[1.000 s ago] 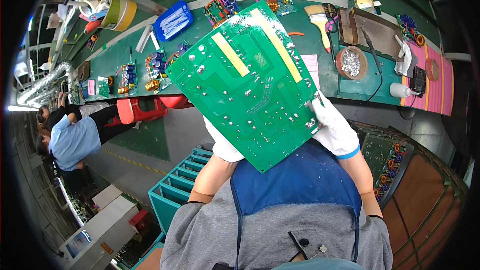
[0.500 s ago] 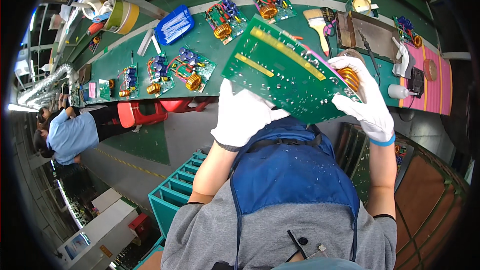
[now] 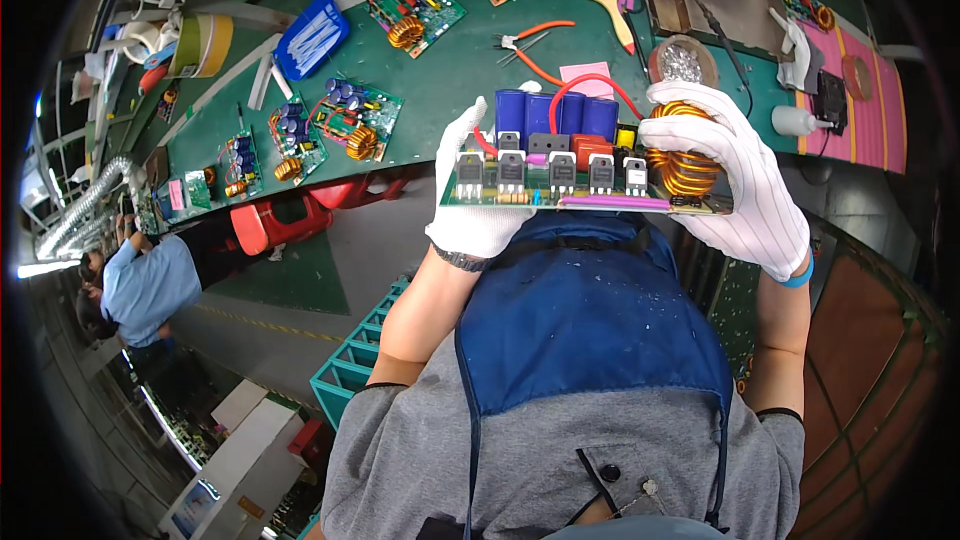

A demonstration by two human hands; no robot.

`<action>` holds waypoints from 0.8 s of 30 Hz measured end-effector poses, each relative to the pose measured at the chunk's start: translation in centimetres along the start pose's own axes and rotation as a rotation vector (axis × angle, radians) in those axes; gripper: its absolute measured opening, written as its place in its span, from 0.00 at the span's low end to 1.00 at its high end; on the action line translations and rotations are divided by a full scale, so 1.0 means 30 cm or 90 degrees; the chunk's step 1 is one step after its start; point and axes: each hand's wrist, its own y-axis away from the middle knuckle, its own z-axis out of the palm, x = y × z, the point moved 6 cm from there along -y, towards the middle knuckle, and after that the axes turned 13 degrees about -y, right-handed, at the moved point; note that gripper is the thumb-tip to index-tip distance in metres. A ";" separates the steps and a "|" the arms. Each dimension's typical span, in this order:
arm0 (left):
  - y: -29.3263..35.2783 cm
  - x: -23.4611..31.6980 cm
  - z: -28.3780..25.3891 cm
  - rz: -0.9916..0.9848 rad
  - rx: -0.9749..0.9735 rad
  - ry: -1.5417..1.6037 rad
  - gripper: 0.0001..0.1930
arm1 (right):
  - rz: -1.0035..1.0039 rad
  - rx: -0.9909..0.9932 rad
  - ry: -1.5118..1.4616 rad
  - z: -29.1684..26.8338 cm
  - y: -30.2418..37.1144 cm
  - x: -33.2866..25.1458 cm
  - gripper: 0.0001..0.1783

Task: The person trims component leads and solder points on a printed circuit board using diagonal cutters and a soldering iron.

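Observation:
Between my white-gloved hands a green circuit board (image 3: 545,192) is held up edge-on, its parts facing up. Blue capacitors (image 3: 560,115), a row of black transistors and a red wire show on it. My left hand (image 3: 467,195) grips its left end, with the palm under the board. Around the copper-wound coil (image 3: 690,165) at the right end curl the fingers of my right hand (image 3: 750,175), its thumb side below the board. The underside is hidden from view.
On the green bench lie red-handled pliers (image 3: 535,48), a brush (image 3: 605,0), a soldering iron (image 3: 722,45) and several more circuit boards (image 3: 415,10). A roll with crumpled foil (image 3: 683,62) stands behind my right hand. Red stools (image 3: 285,225) and another person (image 3: 150,275) are at left.
My hands have turned the board from showing its solder side to an edge-on pose with the parts up. The pliers and foil roll behind it now show.

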 end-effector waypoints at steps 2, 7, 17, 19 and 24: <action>-0.003 -0.019 0.020 -0.004 -0.023 0.007 0.25 | 0.016 0.007 0.020 -0.009 0.030 -0.004 0.26; -0.015 -0.078 0.023 0.054 0.030 -0.077 0.22 | 0.030 0.004 -0.003 -0.025 0.101 0.012 0.27; -0.060 -0.204 0.000 0.000 0.038 -0.064 0.20 | 0.057 0.005 0.028 -0.032 0.236 0.038 0.30; -0.057 -0.212 0.020 -0.023 0.036 -0.077 0.20 | 0.075 0.022 0.021 -0.024 0.262 0.040 0.30; -0.097 -0.191 -0.020 -0.085 -0.002 -0.096 0.20 | 0.104 0.076 0.048 0.010 0.290 0.019 0.31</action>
